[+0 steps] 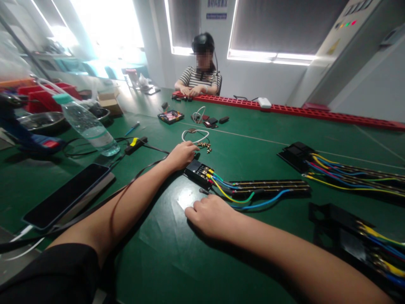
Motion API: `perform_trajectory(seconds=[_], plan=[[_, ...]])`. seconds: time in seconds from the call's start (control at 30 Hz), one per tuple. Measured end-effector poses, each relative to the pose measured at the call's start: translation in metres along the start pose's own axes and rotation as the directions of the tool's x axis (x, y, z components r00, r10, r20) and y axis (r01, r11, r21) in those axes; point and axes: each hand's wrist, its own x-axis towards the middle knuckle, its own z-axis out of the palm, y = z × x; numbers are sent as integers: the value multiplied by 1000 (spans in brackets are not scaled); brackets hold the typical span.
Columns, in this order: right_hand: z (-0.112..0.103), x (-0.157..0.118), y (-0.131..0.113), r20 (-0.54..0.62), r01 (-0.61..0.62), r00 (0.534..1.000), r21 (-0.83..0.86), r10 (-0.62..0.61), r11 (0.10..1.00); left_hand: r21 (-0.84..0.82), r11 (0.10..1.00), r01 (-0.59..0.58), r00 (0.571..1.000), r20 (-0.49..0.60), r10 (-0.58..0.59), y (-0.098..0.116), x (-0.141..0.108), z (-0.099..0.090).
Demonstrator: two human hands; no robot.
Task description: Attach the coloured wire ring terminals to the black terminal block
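Observation:
My left hand [182, 155] reaches over the far left corner of a black terminal block [198, 172], its fingers bent together beside a small pile of brass screws [207, 146]. Anything between those fingertips is too small to make out. Yellow, blue and green wires [221, 185] run from the block toward a black busbar strip [272, 187] on the right. My right hand [210, 214] rests on the table just in front of the block, fingers curled in. What it holds, if anything, is hidden. A dark ring terminal [203, 191] lies just beyond its knuckles.
Two more wired black assemblies [295, 154] [344, 228] lie at the right. On the left are a phone [68, 194], a water bottle [90, 126] and a blue power tool [31, 139]. Across the green table sits a person [199, 78] behind a red perforated rail [268, 106].

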Motion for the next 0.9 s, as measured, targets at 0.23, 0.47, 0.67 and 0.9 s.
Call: perform_trajectory(seconds=[0.23, 0.47, 0.67, 0.9], plan=[[0, 0, 0, 9, -4, 1000, 14, 3, 1000, -14, 1000, -6, 1000, 16, 7, 0, -4, -3], [-2, 0, -1, 14, -12, 1000, 13, 12, 1000, -17, 999, -29, 999, 41, 30, 3, -13, -10], [-2, -1, 0, 2, -9, 1000, 7, 9, 1000, -38, 999, -24, 999, 38, 25, 7, -24, -15], [-1, 0, 1, 1, -11, 1000, 18, 11, 1000, 8, 1000, 11, 999, 30, -11, 12, -38, -19]])
